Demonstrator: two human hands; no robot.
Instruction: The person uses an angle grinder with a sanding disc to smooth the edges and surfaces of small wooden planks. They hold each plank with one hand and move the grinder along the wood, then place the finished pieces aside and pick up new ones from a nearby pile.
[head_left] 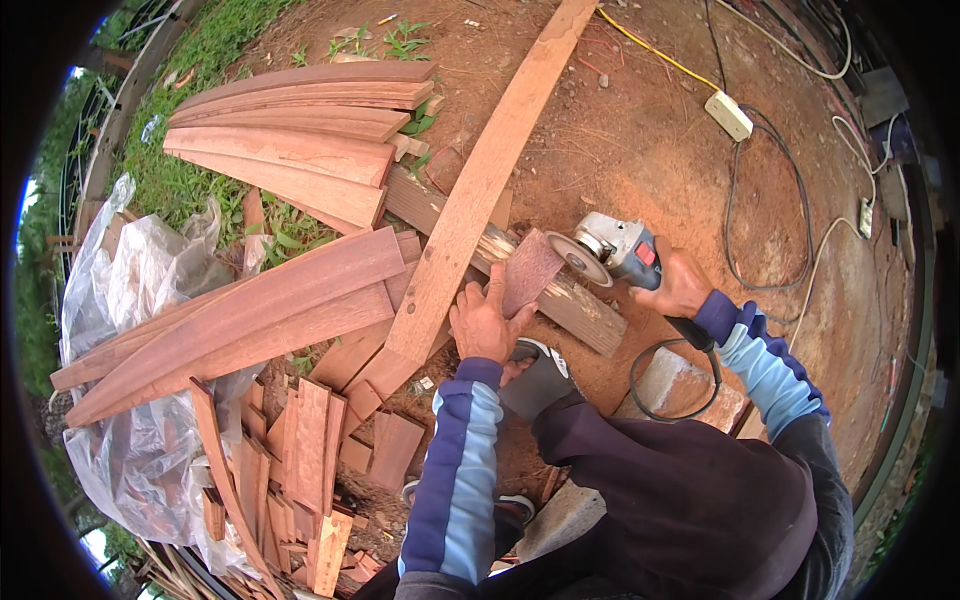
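My right hand (676,284) is wrapped round the body of an angle grinder (626,250), a tool with a grey metal head, a red switch and a black cable. Its round disc (580,260) meets the right edge of a short reddish wood piece (532,268); whether it spins I cannot tell. With fingers spread over its lower left side, my left hand (482,318) presses that piece down on a weathered timber beam (585,312). Just left of this hand, a long plank (480,180) crosses the beam at a slant.
Stacked reddish boards (290,150) and more boards (250,310) lie to the left, near clear plastic sheeting (150,280). Offcuts (310,440) are heaped at lower left. A concrete block (680,385) sits below the grinder. A white power strip (729,116) and loose cables lie at the right.
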